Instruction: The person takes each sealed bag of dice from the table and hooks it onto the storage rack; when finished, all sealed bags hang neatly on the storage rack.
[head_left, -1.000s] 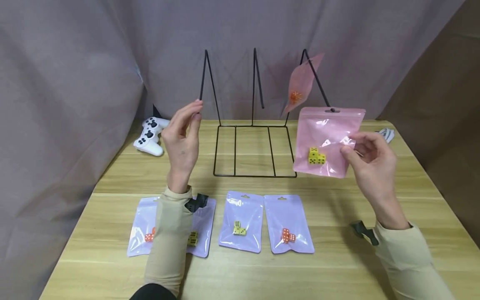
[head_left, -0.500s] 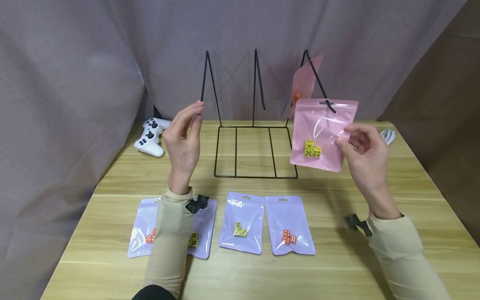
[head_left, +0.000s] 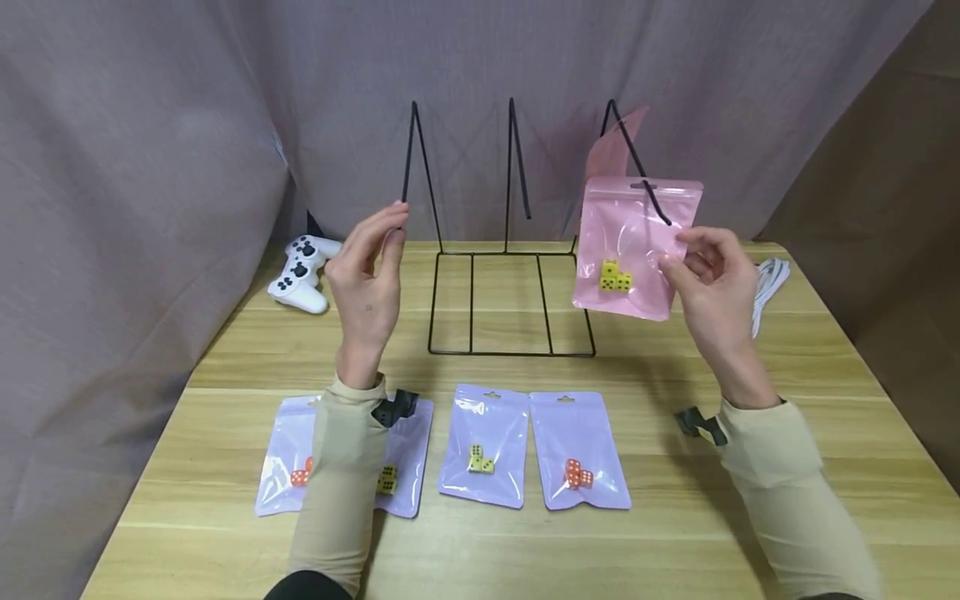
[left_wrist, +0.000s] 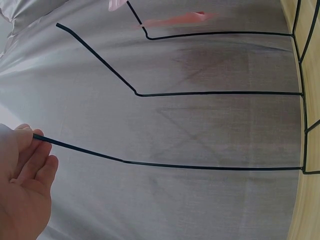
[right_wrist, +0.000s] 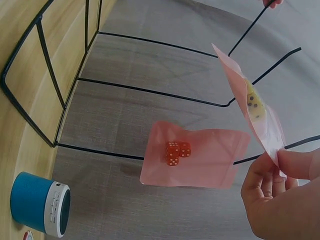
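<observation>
A black wire rack [head_left: 510,354] with three prongs stands at the back of the table. My left hand [head_left: 366,283] pinches the tip of its left prong between thumb and fingers. My right hand [head_left: 716,279] pinches the right edge of a pink zip bag [head_left: 630,217] holding yellow dice [head_left: 615,278]. The right prong passes through this bag's hang hole, with its tip in front. Behind hangs another pink zip bag [right_wrist: 205,155] with orange-red dice [right_wrist: 173,153], mostly hidden in the head view. The middle prong [left_wrist: 220,93] carries nothing.
Several lilac zip bags of dice, one a bag with red dice [head_left: 570,429], lie in front; my left forearm partly covers two. A white game controller [head_left: 302,271] lies left, a white cable [head_left: 768,287] right. A blue speaker [right_wrist: 32,200] stands near the rack.
My right hand has moved up and left with the pink bag, sliding it from the right prong's tip further along the prong. The left hand stays on the left prong.
</observation>
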